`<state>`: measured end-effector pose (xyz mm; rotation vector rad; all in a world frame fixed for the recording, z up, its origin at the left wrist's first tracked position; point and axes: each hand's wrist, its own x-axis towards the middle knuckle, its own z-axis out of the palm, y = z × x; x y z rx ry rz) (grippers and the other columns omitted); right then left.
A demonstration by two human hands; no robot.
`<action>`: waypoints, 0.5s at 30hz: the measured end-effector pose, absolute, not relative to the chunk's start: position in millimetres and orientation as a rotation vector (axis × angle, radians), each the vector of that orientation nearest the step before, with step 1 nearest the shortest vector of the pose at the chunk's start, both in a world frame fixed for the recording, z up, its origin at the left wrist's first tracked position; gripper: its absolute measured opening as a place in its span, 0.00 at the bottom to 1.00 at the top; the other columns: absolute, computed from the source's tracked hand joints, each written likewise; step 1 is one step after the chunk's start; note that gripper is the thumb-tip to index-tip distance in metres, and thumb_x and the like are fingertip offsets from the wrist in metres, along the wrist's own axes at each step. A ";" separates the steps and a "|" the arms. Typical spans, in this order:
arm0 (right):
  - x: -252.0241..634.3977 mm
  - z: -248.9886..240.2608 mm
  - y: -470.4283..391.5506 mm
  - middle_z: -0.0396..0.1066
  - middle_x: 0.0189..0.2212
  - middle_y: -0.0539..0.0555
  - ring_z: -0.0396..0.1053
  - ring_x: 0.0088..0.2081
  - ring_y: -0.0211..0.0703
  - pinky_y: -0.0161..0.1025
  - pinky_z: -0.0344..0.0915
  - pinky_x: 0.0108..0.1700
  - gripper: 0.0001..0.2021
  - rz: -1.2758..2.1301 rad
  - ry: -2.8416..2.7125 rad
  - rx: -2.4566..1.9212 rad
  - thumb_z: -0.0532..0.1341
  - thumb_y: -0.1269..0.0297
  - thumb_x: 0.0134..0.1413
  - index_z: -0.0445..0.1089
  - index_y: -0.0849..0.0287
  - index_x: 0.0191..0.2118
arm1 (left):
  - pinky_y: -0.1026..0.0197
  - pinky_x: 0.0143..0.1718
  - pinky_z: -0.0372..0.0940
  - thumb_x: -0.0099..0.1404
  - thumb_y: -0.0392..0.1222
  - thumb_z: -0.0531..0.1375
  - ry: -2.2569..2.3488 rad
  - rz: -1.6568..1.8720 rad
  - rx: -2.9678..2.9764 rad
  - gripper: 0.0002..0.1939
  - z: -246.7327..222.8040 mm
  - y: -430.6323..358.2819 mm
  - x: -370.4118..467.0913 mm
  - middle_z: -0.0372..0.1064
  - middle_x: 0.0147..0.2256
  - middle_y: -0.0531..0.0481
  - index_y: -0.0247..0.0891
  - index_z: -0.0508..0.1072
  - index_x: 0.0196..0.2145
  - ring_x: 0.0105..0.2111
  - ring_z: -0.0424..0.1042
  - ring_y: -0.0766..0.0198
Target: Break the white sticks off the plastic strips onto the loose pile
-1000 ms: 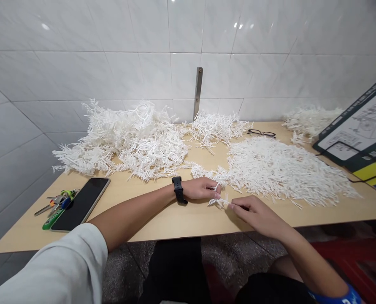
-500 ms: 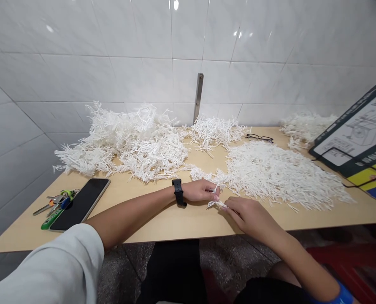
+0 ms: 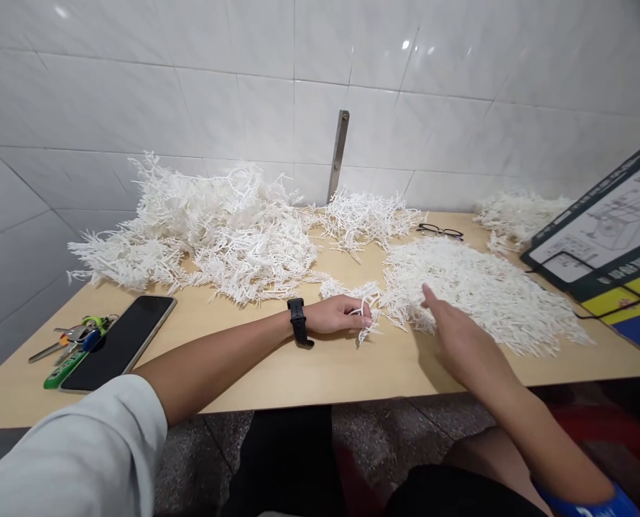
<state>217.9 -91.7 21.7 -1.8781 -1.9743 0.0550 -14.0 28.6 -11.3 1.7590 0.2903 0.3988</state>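
Observation:
My left hand point(image 3: 333, 314) rests low over the table, its fingers closed around a white branched plastic piece point(image 3: 363, 332). Thin twig-like ends of that piece stick out past the fingertips. My right hand point(image 3: 457, 337) is raised at the near left edge of a broad, flat heap of small white plastic twigs point(image 3: 486, 287). Its fingers are stretched out, with nothing visible in them. A small strip of white pieces point(image 3: 346, 289) lies just beyond my left hand.
A tall tangled pile of white branched pieces point(image 3: 217, 222) fills the back left, beside a smaller pile point(image 3: 368, 219). Glasses point(image 3: 439, 231) lie behind the flat heap. A phone point(image 3: 120, 345) and keys point(image 3: 75, 337) lie at left. A printed box point(image 3: 615, 251) leans at right.
My right hand has left the piece by my left hand and moved right and away from me, to the flat heap, its fingers opening. My left hand stays nearly in place, still holding its piece.

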 end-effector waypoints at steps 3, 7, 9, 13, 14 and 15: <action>203.9 25.0 -75.6 0.74 0.42 0.63 0.71 0.39 0.55 0.45 0.64 0.36 0.20 0.181 -1.908 -1.861 0.52 0.57 0.62 0.68 0.60 0.54 | 0.63 0.31 0.60 0.61 0.63 0.60 0.281 0.404 1.690 0.24 -14.2 25.6 -13.5 0.63 0.21 0.55 0.35 0.66 0.30 0.23 0.62 0.69; 171.3 18.7 -78.3 0.73 0.27 0.53 0.67 0.28 0.44 0.39 0.59 0.31 0.17 0.633 -2.067 -1.640 0.53 0.51 0.62 0.71 0.55 0.30 | 0.64 0.29 0.58 0.61 0.64 0.59 0.302 0.415 1.738 0.25 -15.6 24.9 -13.6 0.61 0.21 0.55 0.35 0.67 0.29 0.23 0.59 0.70; 161.6 12.7 -84.8 0.67 0.21 0.51 0.63 0.25 0.41 0.38 0.55 0.30 0.19 0.620 -2.083 -1.594 0.51 0.54 0.63 0.65 0.56 0.24 | 0.64 0.30 0.56 0.61 0.65 0.58 0.347 0.467 1.801 0.27 -14.4 25.5 -13.9 0.60 0.22 0.55 0.35 0.66 0.29 0.25 0.58 0.70; 156.7 2.2 -96.6 0.54 0.16 0.46 0.54 0.21 0.37 0.36 0.49 0.26 0.21 0.656 -1.939 -1.602 0.51 0.56 0.62 0.53 0.56 0.19 | 0.64 0.34 0.56 0.61 0.66 0.56 0.347 0.490 1.863 0.27 -11.5 26.4 -14.3 0.63 0.26 0.53 0.35 0.66 0.28 0.28 0.60 0.68; 157.0 0.4 -97.7 0.53 0.16 0.46 0.53 0.21 0.37 0.36 0.49 0.25 0.21 0.650 -1.910 -1.616 0.52 0.55 0.62 0.52 0.56 0.19 | 0.64 0.34 0.56 0.62 0.66 0.56 0.336 0.477 1.862 0.27 -11.2 26.4 -14.5 0.62 0.26 0.54 0.35 0.66 0.28 0.28 0.59 0.68; 157.4 -1.1 -98.0 0.53 0.16 0.46 0.53 0.21 0.36 0.36 0.49 0.25 0.21 0.635 -1.890 -1.634 0.52 0.54 0.62 0.53 0.56 0.19 | 0.64 0.33 0.56 0.62 0.65 0.56 0.330 0.469 1.862 0.27 -11.1 26.4 -14.6 0.62 0.26 0.54 0.35 0.66 0.28 0.28 0.59 0.68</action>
